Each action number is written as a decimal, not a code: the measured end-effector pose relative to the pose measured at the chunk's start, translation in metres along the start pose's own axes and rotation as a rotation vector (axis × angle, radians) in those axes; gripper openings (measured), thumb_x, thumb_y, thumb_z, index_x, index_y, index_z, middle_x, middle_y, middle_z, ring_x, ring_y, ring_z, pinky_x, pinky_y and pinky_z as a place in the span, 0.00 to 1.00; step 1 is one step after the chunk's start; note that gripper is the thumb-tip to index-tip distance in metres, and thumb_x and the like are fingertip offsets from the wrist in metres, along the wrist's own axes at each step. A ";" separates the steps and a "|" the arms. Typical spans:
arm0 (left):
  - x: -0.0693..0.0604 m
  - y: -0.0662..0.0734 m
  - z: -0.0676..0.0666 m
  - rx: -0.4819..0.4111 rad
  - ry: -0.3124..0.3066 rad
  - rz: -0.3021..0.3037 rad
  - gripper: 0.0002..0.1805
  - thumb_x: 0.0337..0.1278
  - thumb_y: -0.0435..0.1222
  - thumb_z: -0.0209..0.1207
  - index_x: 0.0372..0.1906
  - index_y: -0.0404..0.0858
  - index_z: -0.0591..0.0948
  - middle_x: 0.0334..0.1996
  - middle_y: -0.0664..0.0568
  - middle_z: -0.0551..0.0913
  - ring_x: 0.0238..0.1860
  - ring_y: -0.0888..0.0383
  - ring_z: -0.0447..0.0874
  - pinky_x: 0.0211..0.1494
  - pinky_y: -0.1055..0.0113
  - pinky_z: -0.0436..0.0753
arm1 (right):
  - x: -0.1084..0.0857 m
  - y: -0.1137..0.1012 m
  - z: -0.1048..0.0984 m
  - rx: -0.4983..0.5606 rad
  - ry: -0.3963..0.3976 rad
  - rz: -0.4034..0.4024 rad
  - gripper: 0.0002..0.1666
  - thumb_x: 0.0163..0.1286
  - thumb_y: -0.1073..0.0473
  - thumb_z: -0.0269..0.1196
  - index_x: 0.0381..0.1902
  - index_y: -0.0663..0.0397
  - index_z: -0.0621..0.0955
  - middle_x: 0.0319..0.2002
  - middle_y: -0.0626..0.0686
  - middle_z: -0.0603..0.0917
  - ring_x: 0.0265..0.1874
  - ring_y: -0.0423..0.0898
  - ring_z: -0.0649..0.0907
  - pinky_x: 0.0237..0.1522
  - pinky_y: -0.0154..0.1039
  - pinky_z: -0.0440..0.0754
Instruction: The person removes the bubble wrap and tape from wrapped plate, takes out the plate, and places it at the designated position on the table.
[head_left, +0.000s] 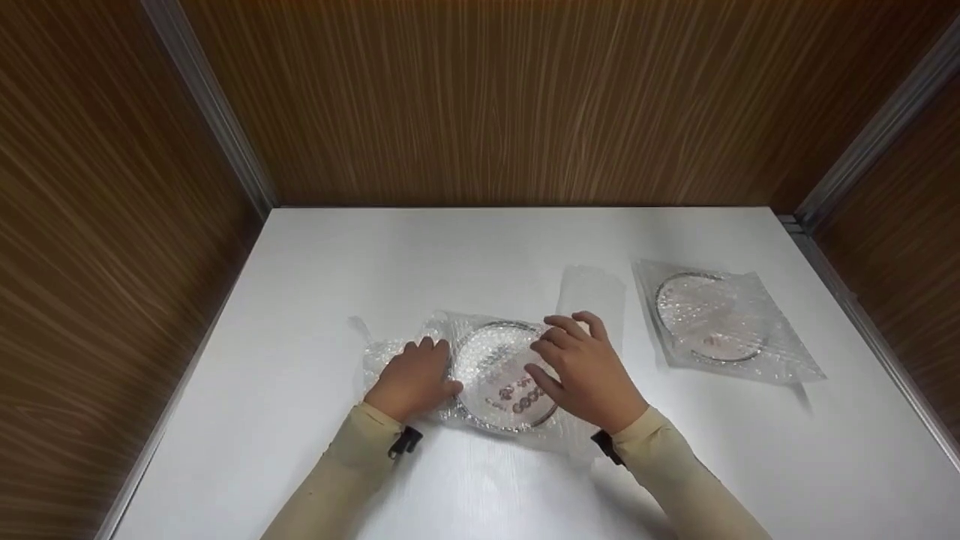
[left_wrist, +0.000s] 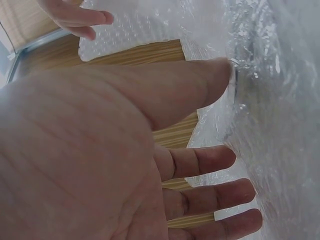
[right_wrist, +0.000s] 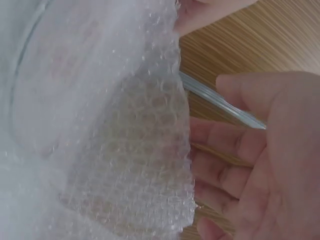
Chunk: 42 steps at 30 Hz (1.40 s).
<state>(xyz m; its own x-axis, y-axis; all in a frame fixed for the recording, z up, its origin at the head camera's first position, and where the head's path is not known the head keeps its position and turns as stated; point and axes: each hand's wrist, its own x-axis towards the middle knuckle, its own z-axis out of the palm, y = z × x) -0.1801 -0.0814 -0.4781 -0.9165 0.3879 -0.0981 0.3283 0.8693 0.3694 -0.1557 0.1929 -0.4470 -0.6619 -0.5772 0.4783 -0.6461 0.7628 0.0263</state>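
Note:
A round, dark-rimmed flat item [head_left: 491,367] with reddish markings, perhaps a plate, lies under bubble wrap [head_left: 555,435] near the middle of the table. My left hand [head_left: 414,377] rests on the wrap at the item's left edge. In the left wrist view its thumb [left_wrist: 215,80] touches the plastic, and the other fingers reach out fairly straight. My right hand [head_left: 589,375] is over the item's right side, fingers spread and loosely bent. The right wrist view shows those fingers [right_wrist: 220,167] beside the edge of a bubble wrap flap [right_wrist: 145,140], partly behind it, pinching nothing visible.
A second round item in bubble wrap [head_left: 712,315] lies at the right of the white table [head_left: 420,247]. Behind the right hand a strip of wrap [head_left: 592,292] extends toward the back. Wood-grain panels [head_left: 480,105] enclose the table at the back and sides.

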 end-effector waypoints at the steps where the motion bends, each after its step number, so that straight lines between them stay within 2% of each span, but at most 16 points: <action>1: 0.000 0.000 0.000 0.000 0.003 0.000 0.23 0.59 0.48 0.69 0.45 0.33 0.77 0.38 0.42 0.76 0.41 0.41 0.76 0.42 0.47 0.81 | 0.000 0.003 -0.001 -0.010 0.011 0.020 0.10 0.69 0.53 0.70 0.41 0.52 0.88 0.39 0.51 0.88 0.60 0.55 0.81 0.66 0.59 0.67; 9: 0.003 -0.001 0.000 0.016 -0.012 -0.003 0.25 0.61 0.49 0.69 0.48 0.32 0.77 0.40 0.41 0.77 0.43 0.42 0.76 0.44 0.47 0.81 | 0.000 0.024 -0.004 -0.049 0.071 0.127 0.02 0.65 0.62 0.71 0.35 0.54 0.88 0.34 0.53 0.90 0.56 0.56 0.84 0.68 0.61 0.66; 13: 0.005 0.000 0.001 0.012 -0.015 -0.009 0.24 0.61 0.49 0.69 0.47 0.33 0.77 0.40 0.42 0.76 0.42 0.42 0.76 0.44 0.48 0.81 | -0.003 0.034 -0.002 -0.056 0.038 0.161 0.04 0.61 0.66 0.73 0.33 0.55 0.87 0.32 0.54 0.90 0.48 0.56 0.86 0.70 0.63 0.66; 17: 0.006 0.002 0.002 0.014 -0.031 -0.012 0.27 0.61 0.49 0.69 0.51 0.32 0.77 0.42 0.41 0.77 0.44 0.42 0.76 0.45 0.47 0.81 | -0.008 0.041 0.001 -0.072 0.001 0.215 0.07 0.58 0.68 0.75 0.33 0.56 0.87 0.30 0.54 0.88 0.42 0.57 0.86 0.68 0.65 0.66; 19: 0.007 0.003 0.002 0.015 -0.038 -0.014 0.29 0.61 0.49 0.68 0.55 0.31 0.76 0.44 0.40 0.77 0.45 0.41 0.76 0.46 0.47 0.81 | -0.010 0.044 0.002 -0.082 -0.004 0.254 0.09 0.57 0.68 0.76 0.34 0.57 0.87 0.30 0.55 0.87 0.44 0.59 0.85 0.68 0.65 0.65; 23: 0.008 0.004 0.001 0.004 -0.045 -0.019 0.31 0.62 0.49 0.67 0.59 0.30 0.76 0.46 0.39 0.77 0.47 0.41 0.76 0.49 0.47 0.81 | -0.014 0.051 0.004 -0.105 -0.028 0.316 0.13 0.54 0.66 0.78 0.37 0.59 0.86 0.37 0.60 0.87 0.55 0.62 0.82 0.67 0.67 0.64; 26: 0.009 0.004 0.001 -0.008 -0.043 -0.019 0.31 0.62 0.48 0.67 0.59 0.30 0.76 0.46 0.39 0.77 0.47 0.40 0.76 0.50 0.46 0.81 | -0.017 0.057 0.008 -0.112 -0.078 0.318 0.17 0.54 0.64 0.78 0.40 0.62 0.85 0.42 0.62 0.87 0.61 0.64 0.79 0.68 0.67 0.65; 29: 0.009 0.004 0.001 -0.010 -0.034 -0.015 0.30 0.61 0.48 0.68 0.58 0.30 0.76 0.44 0.39 0.77 0.46 0.40 0.76 0.49 0.46 0.81 | -0.020 0.063 0.012 -0.100 -0.123 0.309 0.17 0.55 0.63 0.77 0.40 0.64 0.84 0.44 0.63 0.86 0.59 0.65 0.80 0.68 0.66 0.68; 32: 0.009 0.003 0.002 -0.002 -0.034 -0.012 0.29 0.61 0.48 0.68 0.57 0.30 0.77 0.43 0.40 0.77 0.45 0.40 0.77 0.48 0.46 0.81 | -0.024 0.065 0.015 -0.079 -0.154 0.309 0.14 0.56 0.63 0.76 0.37 0.64 0.83 0.39 0.63 0.86 0.50 0.65 0.84 0.63 0.66 0.73; 35: 0.010 0.003 0.003 0.000 -0.035 -0.010 0.30 0.61 0.48 0.69 0.56 0.30 0.77 0.43 0.40 0.77 0.45 0.40 0.76 0.48 0.46 0.81 | -0.027 0.066 0.016 -0.040 -0.201 0.330 0.12 0.58 0.63 0.74 0.35 0.64 0.83 0.35 0.63 0.85 0.39 0.65 0.85 0.48 0.63 0.82; 37: 0.010 0.003 0.003 -0.001 -0.035 -0.011 0.30 0.61 0.48 0.69 0.56 0.30 0.76 0.43 0.40 0.77 0.44 0.40 0.76 0.47 0.46 0.81 | -0.028 0.066 0.017 -0.013 -0.243 0.350 0.11 0.60 0.62 0.73 0.36 0.64 0.83 0.34 0.63 0.84 0.35 0.65 0.84 0.38 0.61 0.83; 39: 0.010 0.003 0.002 0.002 -0.037 -0.010 0.30 0.61 0.49 0.69 0.56 0.30 0.76 0.43 0.40 0.77 0.44 0.41 0.76 0.47 0.46 0.81 | -0.028 0.067 0.019 0.013 -0.287 0.375 0.11 0.62 0.62 0.71 0.38 0.64 0.84 0.35 0.63 0.83 0.33 0.64 0.83 0.32 0.60 0.83; 42: 0.011 0.002 0.002 0.002 -0.038 -0.007 0.30 0.61 0.49 0.69 0.56 0.30 0.76 0.43 0.40 0.76 0.44 0.41 0.77 0.47 0.47 0.81 | -0.028 0.068 0.021 0.038 -0.341 0.401 0.12 0.64 0.61 0.69 0.41 0.64 0.83 0.36 0.63 0.83 0.35 0.64 0.83 0.31 0.61 0.83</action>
<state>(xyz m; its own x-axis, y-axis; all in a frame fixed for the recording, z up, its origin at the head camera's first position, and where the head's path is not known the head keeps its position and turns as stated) -0.1887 -0.0745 -0.4801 -0.9094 0.3932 -0.1354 0.3226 0.8725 0.3670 -0.1893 0.2547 -0.4774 -0.9421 -0.3086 0.1309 -0.3253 0.9359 -0.1350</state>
